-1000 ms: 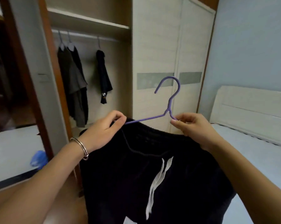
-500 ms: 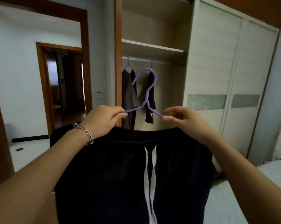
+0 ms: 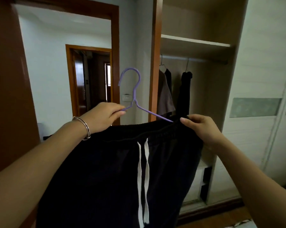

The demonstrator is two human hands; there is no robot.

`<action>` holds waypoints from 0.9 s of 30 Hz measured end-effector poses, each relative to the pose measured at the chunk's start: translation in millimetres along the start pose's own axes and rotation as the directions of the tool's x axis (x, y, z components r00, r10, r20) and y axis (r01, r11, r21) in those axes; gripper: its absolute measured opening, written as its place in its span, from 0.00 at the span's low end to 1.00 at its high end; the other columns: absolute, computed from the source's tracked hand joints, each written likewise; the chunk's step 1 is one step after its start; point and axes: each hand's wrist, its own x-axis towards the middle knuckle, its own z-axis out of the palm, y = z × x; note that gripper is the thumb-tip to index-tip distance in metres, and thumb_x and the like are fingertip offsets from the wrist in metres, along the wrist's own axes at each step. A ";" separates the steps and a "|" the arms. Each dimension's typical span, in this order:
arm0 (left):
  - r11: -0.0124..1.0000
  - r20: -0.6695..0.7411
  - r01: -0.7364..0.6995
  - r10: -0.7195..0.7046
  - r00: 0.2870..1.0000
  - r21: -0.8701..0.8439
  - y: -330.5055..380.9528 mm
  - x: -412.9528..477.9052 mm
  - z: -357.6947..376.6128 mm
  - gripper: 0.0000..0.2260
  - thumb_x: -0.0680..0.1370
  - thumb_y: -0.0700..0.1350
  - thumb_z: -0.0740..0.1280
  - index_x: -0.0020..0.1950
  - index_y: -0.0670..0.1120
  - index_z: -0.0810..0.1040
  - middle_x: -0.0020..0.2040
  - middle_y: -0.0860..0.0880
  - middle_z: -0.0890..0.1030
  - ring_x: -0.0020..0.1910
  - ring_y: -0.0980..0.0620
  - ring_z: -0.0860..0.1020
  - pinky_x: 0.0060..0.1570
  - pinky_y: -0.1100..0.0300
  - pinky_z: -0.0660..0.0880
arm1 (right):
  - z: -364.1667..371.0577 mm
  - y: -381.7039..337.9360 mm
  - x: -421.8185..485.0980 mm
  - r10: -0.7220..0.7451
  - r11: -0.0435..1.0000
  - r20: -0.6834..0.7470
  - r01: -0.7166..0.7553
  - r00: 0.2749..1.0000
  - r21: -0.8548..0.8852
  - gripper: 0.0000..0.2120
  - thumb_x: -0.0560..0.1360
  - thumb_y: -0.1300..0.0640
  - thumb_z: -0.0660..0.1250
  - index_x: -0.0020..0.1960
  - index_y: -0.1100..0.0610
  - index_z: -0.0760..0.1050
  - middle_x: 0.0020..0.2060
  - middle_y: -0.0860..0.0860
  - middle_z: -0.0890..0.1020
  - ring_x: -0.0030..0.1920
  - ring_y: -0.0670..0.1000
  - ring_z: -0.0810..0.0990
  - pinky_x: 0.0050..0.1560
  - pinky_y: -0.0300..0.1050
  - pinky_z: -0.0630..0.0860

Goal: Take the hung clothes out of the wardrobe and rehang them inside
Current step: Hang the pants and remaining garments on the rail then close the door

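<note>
A pair of black trousers [image 3: 106, 178] with white drawstrings hangs from a purple hanger [image 3: 134, 92] in front of me. My left hand [image 3: 104, 116], with a silver bangle on the wrist, pinches the hanger's left arm. My right hand [image 3: 200, 127] grips the waistband at the hanger's right end. The hook points up and left, level with the wardrobe's orange frame [image 3: 155, 63]. Inside the open wardrobe, a rail [image 3: 205, 60] carries a grey-brown garment [image 3: 164, 96] and a black garment [image 3: 185, 92].
A shelf [image 3: 195, 41] runs above the rail. The wardrobe's white sliding door [image 3: 261, 79] stands to the right. To the left, a brown-framed doorway [image 3: 65, 63] opens onto a further room. Small compartments [image 3: 206, 183] sit low in the wardrobe.
My view has swung left, so the wardrobe now sits to the right and the bed is out of sight. My hands have spread apart along the hanger, stretching the waistband wider.
</note>
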 end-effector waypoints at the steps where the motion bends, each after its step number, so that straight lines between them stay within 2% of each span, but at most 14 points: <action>1: 1.000 0.004 0.000 0.000 1.000 0.000 -7.1 6.6 0.5 0.15 0.80 0.46 0.57 0.65 0.46 0.74 0.56 0.44 0.80 0.51 0.52 0.76 0.44 0.73 0.66 | 5.8 1.0 10.5 -0.004 1.000 -0.013 0.004 1.000 0.027 0.03 0.73 0.56 0.69 0.42 0.51 0.81 0.42 0.52 0.84 0.43 0.49 0.83 0.41 0.34 0.81; 4: 1.000 -0.055 0.008 -0.008 0.998 0.008 -24.5 29.8 2.8 0.15 0.80 0.46 0.57 0.64 0.46 0.74 0.57 0.43 0.80 0.53 0.50 0.76 0.46 0.69 0.68 | 14.9 5.5 46.3 -0.008 0.996 -0.070 0.015 0.998 0.089 0.03 0.72 0.56 0.70 0.44 0.54 0.81 0.45 0.55 0.84 0.47 0.54 0.83 0.50 0.45 0.81; 6: 0.997 -0.123 -0.002 0.011 0.992 0.076 -32.3 52.0 4.7 0.14 0.80 0.46 0.57 0.61 0.45 0.76 0.52 0.41 0.81 0.50 0.46 0.78 0.42 0.64 0.69 | 16.4 9.7 72.2 -0.039 0.993 -0.117 0.052 0.992 0.109 0.02 0.71 0.56 0.71 0.44 0.54 0.81 0.42 0.54 0.84 0.48 0.55 0.83 0.51 0.48 0.80; 8: 0.977 -0.196 -0.009 0.051 0.979 0.211 -36.9 77.7 9.7 0.14 0.80 0.46 0.56 0.58 0.43 0.77 0.48 0.41 0.81 0.44 0.45 0.77 0.40 0.60 0.69 | 14.8 15.0 96.9 -0.127 0.989 -0.147 0.137 0.981 0.055 0.02 0.71 0.56 0.71 0.42 0.51 0.78 0.40 0.49 0.81 0.46 0.52 0.82 0.48 0.43 0.80; 9: 0.961 -0.237 -0.004 0.072 0.969 0.276 -39.1 90.5 13.2 0.14 0.80 0.46 0.56 0.57 0.42 0.76 0.48 0.40 0.81 0.44 0.44 0.77 0.42 0.57 0.70 | 12.8 17.4 107.1 -0.176 0.984 -0.144 0.178 0.974 0.003 0.04 0.72 0.56 0.70 0.42 0.49 0.76 0.40 0.47 0.80 0.44 0.49 0.81 0.45 0.37 0.78; 12: 0.939 -0.333 -0.007 0.128 0.934 0.343 -48.8 125.5 25.6 0.14 0.80 0.46 0.56 0.56 0.40 0.77 0.48 0.38 0.81 0.47 0.39 0.78 0.48 0.50 0.73 | 0.0 27.8 133.8 -0.232 0.963 -0.013 0.228 0.973 -0.145 0.07 0.71 0.56 0.70 0.46 0.51 0.73 0.39 0.43 0.75 0.37 0.39 0.77 0.34 0.23 0.72; 14: 0.953 -0.357 -0.049 0.158 0.921 0.298 -55.5 142.9 35.2 0.14 0.80 0.46 0.57 0.54 0.39 0.78 0.47 0.38 0.81 0.46 0.39 0.78 0.47 0.54 0.70 | -8.2 36.8 148.4 -0.213 0.968 0.057 0.219 0.975 -0.124 0.08 0.73 0.53 0.67 0.50 0.53 0.74 0.40 0.44 0.76 0.39 0.37 0.77 0.37 0.26 0.72; 15: 0.962 -0.354 -0.071 0.165 0.920 0.264 -57.3 150.7 40.5 0.15 0.80 0.46 0.57 0.52 0.38 0.79 0.46 0.37 0.82 0.45 0.40 0.78 0.45 0.56 0.69 | -11.1 40.1 156.2 -0.213 0.968 0.058 0.219 0.975 -0.123 0.10 0.75 0.51 0.64 0.54 0.54 0.74 0.43 0.45 0.77 0.43 0.39 0.77 0.41 0.29 0.72; 17: 0.975 -0.334 -0.106 0.167 0.928 0.193 -58.2 165.6 52.9 0.15 0.80 0.46 0.57 0.52 0.38 0.79 0.45 0.38 0.82 0.45 0.40 0.78 0.42 0.59 0.66 | -12.7 42.1 172.7 -0.229 0.944 0.073 0.240 0.971 -0.226 0.17 0.78 0.50 0.58 0.64 0.55 0.71 0.50 0.46 0.77 0.53 0.44 0.75 0.50 0.32 0.71; 19: 0.989 -0.293 -0.114 0.137 0.946 0.096 -57.3 178.1 66.3 0.14 0.79 0.46 0.59 0.53 0.39 0.80 0.44 0.39 0.82 0.43 0.43 0.78 0.37 0.64 0.65 | -4.3 37.5 187.6 -0.227 0.880 0.186 0.283 0.956 -0.382 0.20 0.79 0.49 0.56 0.70 0.52 0.67 0.56 0.47 0.76 0.57 0.46 0.74 0.56 0.38 0.71; 21: 0.992 -0.248 -0.130 0.127 0.960 0.006 -57.0 190.6 78.1 0.14 0.79 0.46 0.59 0.55 0.41 0.80 0.44 0.40 0.82 0.42 0.45 0.78 0.37 0.70 0.66 | 10.3 28.6 202.5 -0.232 0.805 0.272 0.341 0.934 -0.486 0.21 0.78 0.48 0.57 0.70 0.52 0.66 0.54 0.48 0.79 0.53 0.46 0.78 0.54 0.38 0.73; 23: 0.988 -0.212 -0.144 0.128 0.969 -0.061 -59.4 203.3 90.5 0.13 0.79 0.47 0.59 0.56 0.43 0.79 0.44 0.40 0.82 0.43 0.45 0.78 0.40 0.67 0.69 | 26.2 20.1 218.5 -0.268 0.758 0.280 0.381 0.922 -0.529 0.18 0.78 0.50 0.59 0.67 0.53 0.70 0.45 0.46 0.80 0.44 0.42 0.79 0.44 0.31 0.71; 25: 0.982 -0.209 -0.143 0.115 0.971 -0.125 -66.3 215.8 104.5 0.13 0.79 0.46 0.60 0.58 0.43 0.78 0.45 0.41 0.81 0.44 0.46 0.78 0.45 0.60 0.73 | 39.7 18.7 233.7 -0.260 0.804 0.260 0.358 0.930 -0.475 0.13 0.78 0.53 0.59 0.61 0.54 0.74 0.38 0.45 0.79 0.38 0.40 0.77 0.40 0.31 0.70; 27: 0.970 -0.241 -0.158 0.111 0.964 -0.182 -78.9 228.4 115.0 0.14 0.78 0.46 0.62 0.61 0.44 0.76 0.50 0.44 0.79 0.47 0.50 0.77 0.50 0.61 0.74 | 48.0 24.9 247.0 -0.226 0.867 0.229 0.302 0.947 -0.396 0.10 0.78 0.54 0.60 0.56 0.55 0.77 0.38 0.47 0.79 0.37 0.42 0.76 0.42 0.33 0.71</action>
